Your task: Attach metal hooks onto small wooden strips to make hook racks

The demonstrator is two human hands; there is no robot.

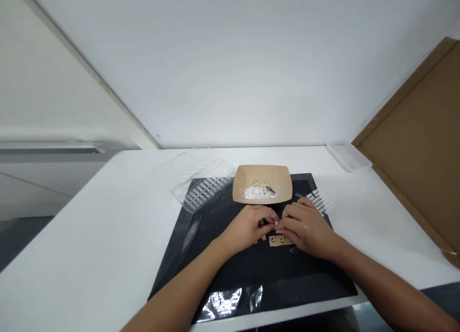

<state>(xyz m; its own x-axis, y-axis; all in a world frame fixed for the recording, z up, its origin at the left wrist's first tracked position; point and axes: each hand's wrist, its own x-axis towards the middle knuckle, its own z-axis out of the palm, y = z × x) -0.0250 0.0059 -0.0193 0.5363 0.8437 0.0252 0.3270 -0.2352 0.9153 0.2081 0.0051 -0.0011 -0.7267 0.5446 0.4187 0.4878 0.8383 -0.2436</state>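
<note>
My left hand (251, 226) and my right hand (309, 226) meet over the black mat (244, 274). Between their fingertips is a tiny white piece (276, 223), too small to make out clearly. Both hands are closed in a pinch around it. Just below the fingertips lies a tan strip (276, 242) with several small shiny round parts on it; its right end is hidden by my right hand.
Behind my hands stands a brown paper tray (262, 171) with white bits and thin sticks. A clear tray of oblong pieces (203, 190) is at left, a sheet of white patches (319, 201) at right. Farther right are a clear plastic box (348, 155) and a large cardboard piece (420, 145).
</note>
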